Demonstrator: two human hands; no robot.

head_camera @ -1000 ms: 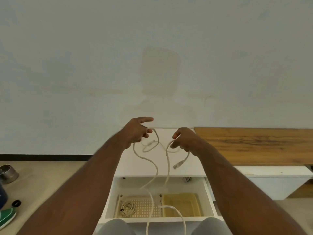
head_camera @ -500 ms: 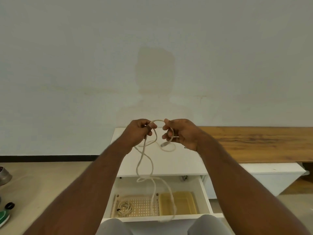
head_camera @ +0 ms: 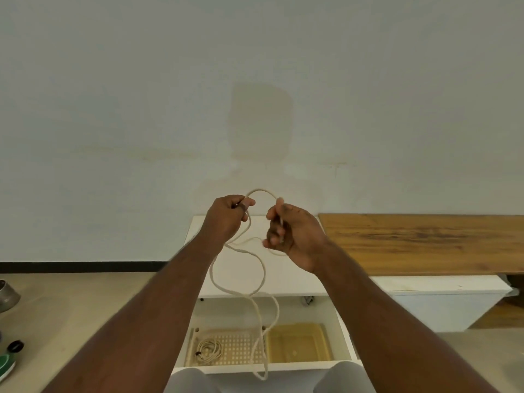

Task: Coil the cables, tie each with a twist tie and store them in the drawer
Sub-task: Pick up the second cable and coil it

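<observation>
Cream cable (head_camera: pixel 256 268) arches between both hands above the open drawer (head_camera: pixel 344 330); left hand (head_camera: pixel 226 219) pinches one side, right hand (head_camera: pixel 292 231) grips the gathered turns. Keep loops equal, feed slack upward, avoid kinks before tying.

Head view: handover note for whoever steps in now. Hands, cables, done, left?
Left hand and right hand each grip the loose cable, one loop arched between them; the rest hangs down over the open drawer.
Done: one coiled cable lies in the perforated tray, left side of the drawer. Whether it is tied cannot be told.
Left: finish coiling this cable, tie it, store it.
</observation>
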